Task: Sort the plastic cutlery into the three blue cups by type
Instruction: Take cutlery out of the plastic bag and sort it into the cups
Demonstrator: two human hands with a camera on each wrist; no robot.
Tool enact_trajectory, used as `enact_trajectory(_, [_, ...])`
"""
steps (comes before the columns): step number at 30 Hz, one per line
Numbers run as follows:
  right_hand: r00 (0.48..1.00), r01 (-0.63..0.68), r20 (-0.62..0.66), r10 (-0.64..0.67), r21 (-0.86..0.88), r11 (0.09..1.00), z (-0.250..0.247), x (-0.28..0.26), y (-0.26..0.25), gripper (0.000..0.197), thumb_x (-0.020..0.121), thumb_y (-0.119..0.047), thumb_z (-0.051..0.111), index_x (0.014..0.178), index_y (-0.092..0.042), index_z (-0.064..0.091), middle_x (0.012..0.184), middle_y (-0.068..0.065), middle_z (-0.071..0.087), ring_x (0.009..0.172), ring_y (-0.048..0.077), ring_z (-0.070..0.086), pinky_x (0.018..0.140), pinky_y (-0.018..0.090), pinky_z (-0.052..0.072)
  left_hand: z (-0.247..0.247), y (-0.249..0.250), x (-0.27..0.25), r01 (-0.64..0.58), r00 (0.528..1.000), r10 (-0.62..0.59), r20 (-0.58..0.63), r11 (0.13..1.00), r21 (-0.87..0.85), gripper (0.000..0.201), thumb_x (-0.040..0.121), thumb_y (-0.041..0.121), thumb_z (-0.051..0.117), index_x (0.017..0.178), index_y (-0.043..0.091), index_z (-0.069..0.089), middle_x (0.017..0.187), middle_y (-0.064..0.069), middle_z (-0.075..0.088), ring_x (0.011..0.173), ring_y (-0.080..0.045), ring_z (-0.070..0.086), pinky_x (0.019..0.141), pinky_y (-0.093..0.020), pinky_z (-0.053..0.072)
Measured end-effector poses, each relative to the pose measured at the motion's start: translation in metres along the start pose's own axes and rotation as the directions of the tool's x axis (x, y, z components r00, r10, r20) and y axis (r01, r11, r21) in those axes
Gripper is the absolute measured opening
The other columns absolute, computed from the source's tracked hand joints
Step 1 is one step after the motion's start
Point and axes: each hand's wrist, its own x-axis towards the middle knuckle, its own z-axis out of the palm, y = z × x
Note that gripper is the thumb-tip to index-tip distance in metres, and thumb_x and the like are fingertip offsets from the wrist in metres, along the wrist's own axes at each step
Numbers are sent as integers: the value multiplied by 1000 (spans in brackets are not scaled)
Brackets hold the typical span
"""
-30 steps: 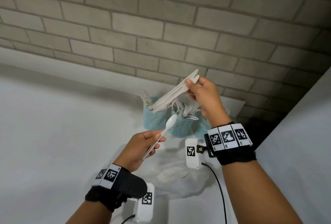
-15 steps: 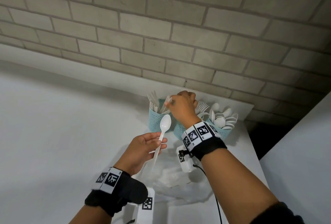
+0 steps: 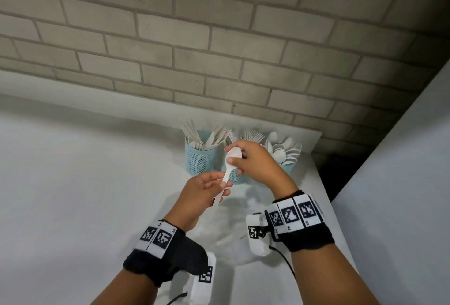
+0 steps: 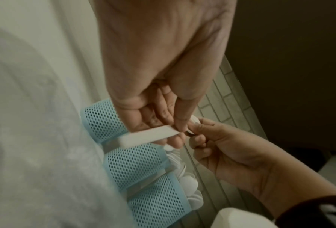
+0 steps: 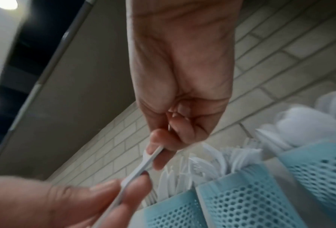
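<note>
Fingers [image 3: 233, 160] of our right hand [image 3: 255, 163] and left hand [image 3: 202, 190] both pinch the white plastic spoon [image 3: 231, 161]; mistimed handover risks dropping it.

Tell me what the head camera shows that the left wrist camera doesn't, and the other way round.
Only the head view shows the cups' contents sorted: knives in the left cup, fork tines behind the hands, spoons in the right cup, plus both wristbands. Only the left wrist view shows the left hand from beneath, its fingertips pinching the flat handle, and the cups' mesh walls close up. Both show one white spoon shared between the left hand and the right hand, which grips the bowl end.
</note>
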Motion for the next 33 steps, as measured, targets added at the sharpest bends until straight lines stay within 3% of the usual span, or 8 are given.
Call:
enact_trajectory(3, [946, -62, -297, 127, 217, 974, -24, -6, 16, 17, 91, -3, 54, 102, -13, 62, 88, 9, 63, 39, -5, 53, 41, 11, 40, 7, -5, -1, 17, 998, -22, 65, 997, 80, 15, 90, 6, 58, 100, 14, 66, 81, 3, 73, 64, -4, 65, 63, -15, 50])
enact_trajectory(8, [665, 17, -726, 178, 253, 967, -78, -23, 29, 17, 98, -14, 42, 98, -13, 59, 82, 7, 61, 40, -6, 54, 50, 15, 49, 9, -15, 1, 50, 986, -114, 124, 904, 425, 13, 91, 9, 56, 91, 12, 69, 81, -1, 70, 62, -4, 61, 60, -10, 47])
enact_trajectory(12, [479, 104, -871, 108, 178, 978, -92, -34, 33, 24, 99, -21, 41, 106, -12, 62, 94, 4, 62, 58, -2, 61, 65, 27, 53, 7, -28, 5, -128, 948, -224, 225, 379, 916, 23, 86, 23, 63, 108, 16, 68, 112, 0, 64, 98, -12, 59, 82, -14, 41])
enact_trajectory(14, [439, 112, -898, 42, 101, 989, -90, -36, 35, 27, 100, -21, 41, 110, -9, 63, 95, 2, 62, 73, 10, 62, 69, 27, 51, 8, -34, 4, -164, 933, -276, 232, 246, 955, 33, 85, 29, 64, 116, 18, 62, 122, 0, 58, 111, -16, 54, 89, -18, 37])
enact_trajectory(16, [472, 50, -880, -57, -38, 998, -86, -33, 42, 30, 100, -24, 40, 112, -10, 63, 97, 6, 66, 82, 21, 64, 74, 30, 50, 9, -37, 2, -190, 925, -290, 246, 210, 959, 36, 85, 31, 63, 119, 19, 58, 124, 0, 55, 114, -17, 50, 87, -18, 33])
enact_trajectory(23, [816, -307, -577, 18, -408, 860, -58, -9, 75, 33, 100, -25, 36, 119, -20, 61, 112, 19, 59, 104, 34, 50, 83, 33, 37, 8, -38, -3, -169, 920, -323, 221, 181, 969, 45, 79, 32, 68, 119, 20, 52, 124, -1, 50, 114, -18, 48, 93, -27, 39])
enact_trajectory(29, [857, -437, -459, 233, -411, 800, -47, -4, 71, 36, 100, -33, 31, 131, -28, 50, 135, 18, 37, 122, 35, 30, 101, 41, 28, 12, -39, -5, -195, 900, -380, 215, 90, 977, 49, 77, 29, 70, 120, 18, 50, 126, -3, 45, 120, -23, 38, 90, -29, 37])
enact_trajectory(33, [844, -261, -536, -3, -415, 872, -40, -17, 41, 30, 97, -25, 44, 123, -16, 56, 128, 15, 46, 118, 31, 41, 95, 36, 35, 19, -40, -4, -225, 907, -364, 210, 0, 974, 49, 79, 28, 67, 122, 13, 49, 127, -6, 46, 121, -26, 38, 96, -31, 37])
